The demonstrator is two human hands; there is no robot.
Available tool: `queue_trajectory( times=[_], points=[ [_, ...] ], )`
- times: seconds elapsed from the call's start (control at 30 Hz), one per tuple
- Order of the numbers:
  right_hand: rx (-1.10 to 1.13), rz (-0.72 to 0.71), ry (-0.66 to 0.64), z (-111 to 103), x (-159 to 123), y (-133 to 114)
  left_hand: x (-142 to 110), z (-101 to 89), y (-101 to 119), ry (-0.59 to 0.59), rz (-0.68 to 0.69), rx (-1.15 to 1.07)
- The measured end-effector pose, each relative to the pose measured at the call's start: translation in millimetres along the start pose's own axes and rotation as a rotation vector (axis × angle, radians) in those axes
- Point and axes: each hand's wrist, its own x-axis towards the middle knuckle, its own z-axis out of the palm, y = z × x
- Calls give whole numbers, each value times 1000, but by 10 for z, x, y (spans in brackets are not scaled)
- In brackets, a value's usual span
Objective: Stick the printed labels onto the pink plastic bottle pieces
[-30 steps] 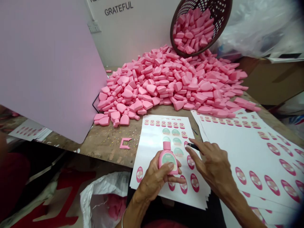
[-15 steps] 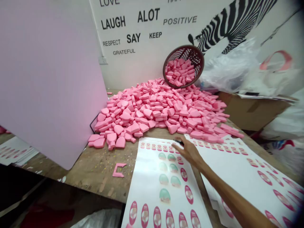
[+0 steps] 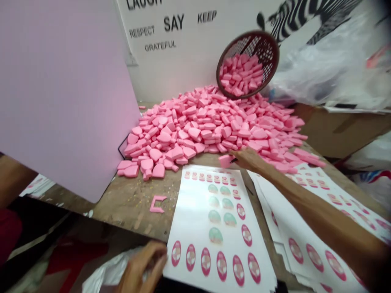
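At the front edge of a heap of pink bottle-shaped pieces [image 3: 195, 132], my right hand [image 3: 246, 158] is closed, palm down. Its fingertips pinch one pink bottle-shaped piece [image 3: 225, 161], and a small dark tool [image 3: 233, 160] shows at the same fingers; its kind cannot be made out. Below them lies a white sticker sheet [image 3: 189, 215] with pink ovals, green round labels and small labels. My left hand [image 3: 142, 266] hangs low by the sheet's near left corner, slightly blurred. Its fingers are loosely curled, apart from the thumb, and nothing shows between them.
A brown mesh basket [image 3: 271, 53] lies tipped on the heap. More sticker sheets [image 3: 284, 203] overlap at right, before a cardboard box [image 3: 345, 132]. A pink bracket-shaped scrap [image 3: 157, 204] lies on the table [image 3: 131, 203]. A large pale panel [image 3: 61, 93] stands left; another person's arm [image 3: 14, 181] shows beside it.
My right hand has moved from the sheet's top edge to the heap and taken hold of a pink piece. My left hand has come into view at the bottom. The view has tilted down.
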Motion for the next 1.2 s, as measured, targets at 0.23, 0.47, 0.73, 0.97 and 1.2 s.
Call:
queue_trajectory(
  times=[0.23, 0.47, 0.73, 0.97, 1.2],
  points=[
    [135, -585, -54, -333, -1021, -1005, 594, 538, 557, -287, 109, -370],
    [548, -85, -12, 77, -1596, -1071, 275, 790, 392, -260, -167, -718],
    [332, 95, 214, 558, -1939, -1391, 245, 959, 281, -117, -229, -658],
    [280, 93, 214, 605, -1942, -1469, 270, 1032, 236, -139, -209, -667],
    [349, 81, 376, 696, -1959, -1413, 279, 1023, 173, -161, -197, -647]
  ],
)
